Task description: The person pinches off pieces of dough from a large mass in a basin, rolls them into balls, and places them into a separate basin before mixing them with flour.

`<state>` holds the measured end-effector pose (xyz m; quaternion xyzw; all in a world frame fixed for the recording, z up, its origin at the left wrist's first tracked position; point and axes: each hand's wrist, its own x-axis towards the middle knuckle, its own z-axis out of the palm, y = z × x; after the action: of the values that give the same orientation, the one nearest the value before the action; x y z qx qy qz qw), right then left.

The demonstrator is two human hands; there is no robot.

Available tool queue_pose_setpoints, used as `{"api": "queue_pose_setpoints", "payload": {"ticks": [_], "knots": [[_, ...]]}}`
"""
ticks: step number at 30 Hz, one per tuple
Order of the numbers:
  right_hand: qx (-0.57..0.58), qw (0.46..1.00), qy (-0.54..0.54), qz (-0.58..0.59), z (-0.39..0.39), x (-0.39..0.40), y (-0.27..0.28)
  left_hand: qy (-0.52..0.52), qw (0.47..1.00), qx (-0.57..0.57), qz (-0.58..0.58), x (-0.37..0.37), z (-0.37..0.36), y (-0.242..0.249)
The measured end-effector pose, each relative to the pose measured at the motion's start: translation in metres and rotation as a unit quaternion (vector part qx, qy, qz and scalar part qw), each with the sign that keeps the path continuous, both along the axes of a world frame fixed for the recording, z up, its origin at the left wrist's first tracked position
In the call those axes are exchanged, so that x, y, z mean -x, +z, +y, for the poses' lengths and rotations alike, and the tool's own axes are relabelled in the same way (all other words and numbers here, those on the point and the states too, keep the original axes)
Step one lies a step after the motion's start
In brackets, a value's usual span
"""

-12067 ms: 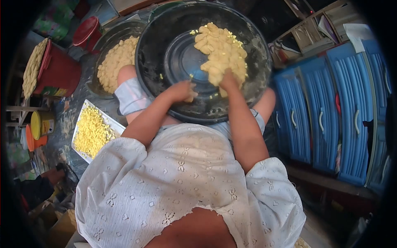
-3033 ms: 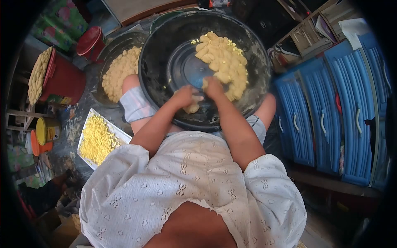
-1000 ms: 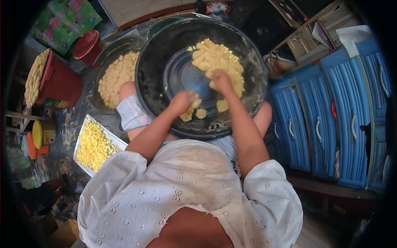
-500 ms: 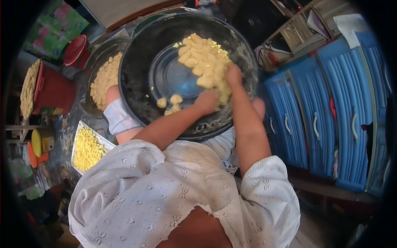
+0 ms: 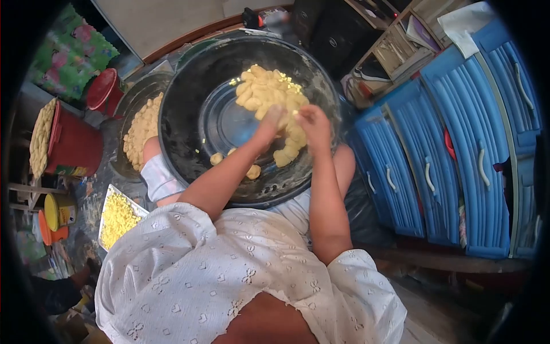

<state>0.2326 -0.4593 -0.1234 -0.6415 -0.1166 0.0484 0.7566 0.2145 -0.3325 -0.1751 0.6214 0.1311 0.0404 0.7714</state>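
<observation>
A large black basin (image 5: 180, 163) rests between the knees. Pale dough pieces (image 5: 252, 94) are heaped along its far and right side, with small yellow cubes (image 5: 293, 87) at the heap's edge. Over the heap, my left hand (image 5: 270, 125) is bent inward. Its fingers are smeared by motion, and what they hold cannot be made out. Close beside it, my right hand (image 5: 315, 127) is closed in a pinch, with a small yellow cube (image 5: 295, 112) at its fingertips. Several separate dough balls (image 5: 216, 159) lie near the basin's front left.
On the left stand a second basin of dough pieces (image 5: 142, 129), a white tray (image 5: 140, 209) of yellow cubes, and a red bucket (image 5: 74, 140) with dough on its lid. Blue drawers (image 5: 435, 155) line the right side. A wooden shelf (image 5: 395, 54) stands behind them.
Both hands have lifted from the basin's near right side and come together over the heap. The right hand now pinches a yellow cube. The camera view has shifted slightly.
</observation>
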Motion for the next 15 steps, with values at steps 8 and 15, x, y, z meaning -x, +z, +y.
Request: {"api": "queue_pose_setpoints", "payload": {"ticks": [8,15], "knots": [[0.274,0.918,0.005,-0.286,0.041,0.038,0.01,0.109,0.97,0.203,0.073,0.042,0.012,0.071],[0.274,0.921,0.137,-0.241,0.04,0.051,-0.015,-0.052,0.991,0.047,0.11,0.06,0.041,0.07]]}}
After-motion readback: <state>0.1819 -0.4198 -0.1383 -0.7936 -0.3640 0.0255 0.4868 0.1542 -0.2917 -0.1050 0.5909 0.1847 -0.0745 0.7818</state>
